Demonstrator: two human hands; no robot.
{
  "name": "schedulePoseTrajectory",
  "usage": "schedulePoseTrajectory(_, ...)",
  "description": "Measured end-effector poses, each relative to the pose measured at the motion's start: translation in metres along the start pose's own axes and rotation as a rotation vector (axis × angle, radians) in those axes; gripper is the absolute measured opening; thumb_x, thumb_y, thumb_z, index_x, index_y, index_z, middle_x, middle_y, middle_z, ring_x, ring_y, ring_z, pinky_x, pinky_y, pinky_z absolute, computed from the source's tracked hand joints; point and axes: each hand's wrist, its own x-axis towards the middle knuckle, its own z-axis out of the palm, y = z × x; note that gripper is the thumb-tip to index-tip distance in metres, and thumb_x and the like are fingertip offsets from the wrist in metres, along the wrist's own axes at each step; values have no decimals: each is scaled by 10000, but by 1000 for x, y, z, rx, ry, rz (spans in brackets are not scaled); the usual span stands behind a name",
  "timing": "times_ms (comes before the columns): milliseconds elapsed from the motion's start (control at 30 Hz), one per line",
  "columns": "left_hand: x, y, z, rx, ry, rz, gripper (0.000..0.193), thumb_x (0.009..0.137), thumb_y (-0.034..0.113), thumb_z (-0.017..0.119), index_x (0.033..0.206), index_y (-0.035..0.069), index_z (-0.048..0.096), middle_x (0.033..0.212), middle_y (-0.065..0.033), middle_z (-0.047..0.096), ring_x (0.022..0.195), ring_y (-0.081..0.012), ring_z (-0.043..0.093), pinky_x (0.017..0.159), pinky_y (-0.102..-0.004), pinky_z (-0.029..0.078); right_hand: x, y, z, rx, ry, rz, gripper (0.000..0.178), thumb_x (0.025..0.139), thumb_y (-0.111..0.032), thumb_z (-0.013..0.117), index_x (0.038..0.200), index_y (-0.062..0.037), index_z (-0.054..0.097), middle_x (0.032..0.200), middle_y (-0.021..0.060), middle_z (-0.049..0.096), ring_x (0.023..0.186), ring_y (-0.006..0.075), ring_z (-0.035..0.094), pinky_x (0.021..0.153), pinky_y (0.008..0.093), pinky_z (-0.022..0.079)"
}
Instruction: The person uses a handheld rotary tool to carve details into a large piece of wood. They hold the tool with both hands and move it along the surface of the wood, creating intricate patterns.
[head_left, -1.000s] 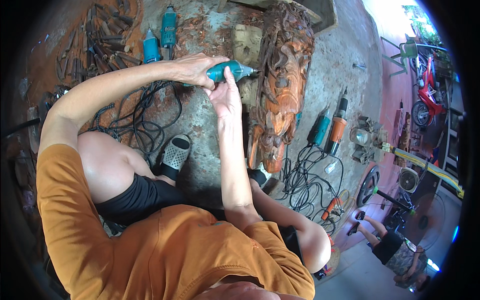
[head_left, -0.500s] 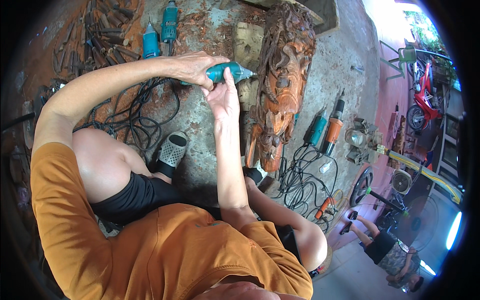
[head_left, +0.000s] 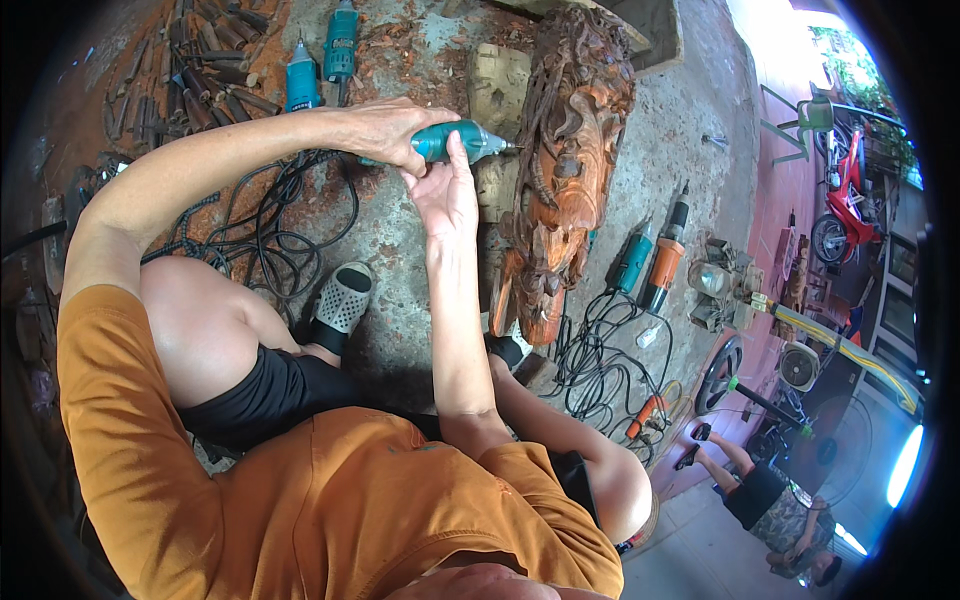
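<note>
A teal die grinder [head_left: 462, 143] lies sideways between my two hands, its thin bit pointing right at the carved wooden sculpture [head_left: 570, 165]. My left hand [head_left: 392, 135] is closed round the grinder's rear from above. Lower down, my right hand [head_left: 445, 195] grips the body from beneath, thumb along the near side and fingers mostly hidden behind it. The bit's tip reaches the left edge of the reddish-brown carving; whether it touches the wood I cannot tell. The sculpture is long, with deep curling relief, and rests against a pale wooden block [head_left: 497, 80].
Two more teal grinders [head_left: 301, 80] lie beyond my left forearm, near a pile of carving tools [head_left: 215, 85]. Black cables [head_left: 275, 225] coil by my left foot. Right of the sculpture are a teal grinder [head_left: 634, 258], an orange one [head_left: 668, 258] and tangled cords. A person [head_left: 775, 505] is farther right.
The grinder's tip has shifted very slightly right along the carving's edge. Both hands keep the same grip.
</note>
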Motion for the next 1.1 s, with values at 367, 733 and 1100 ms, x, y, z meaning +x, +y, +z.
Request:
schedulePoseTrajectory(367,-4,8,-4,2,-56,-38,914,609,231,740,1442,54,409,791,-216,674,695,-314,667,656,-404,524,-8,5,2,23,21,-14,525,920,-321,660,1349,-109,445,1317,65,535,1229,250,519,1039,469,452)
schedulePoseTrajectory(733,-13,8,-11,9,-111,-31,934,613,231,730,1452,24,376,893,-255,682,800,-343,681,748,-415,529,-13,15,5,36,3,-28,493,928,-300,653,1328,-89,456,1295,88,545,1224,253,520,1046,458,452)
schedulePoseTrajectory(1100,-12,4,-7,23,-48,40,939,614,253,722,1458,46,369,893,-252,679,816,-359,680,761,-425,529,-13,13,6,0,5,-56,496,915,-302,673,1319,-95,472,1269,80,564,1210,228,528,1036,425,453)
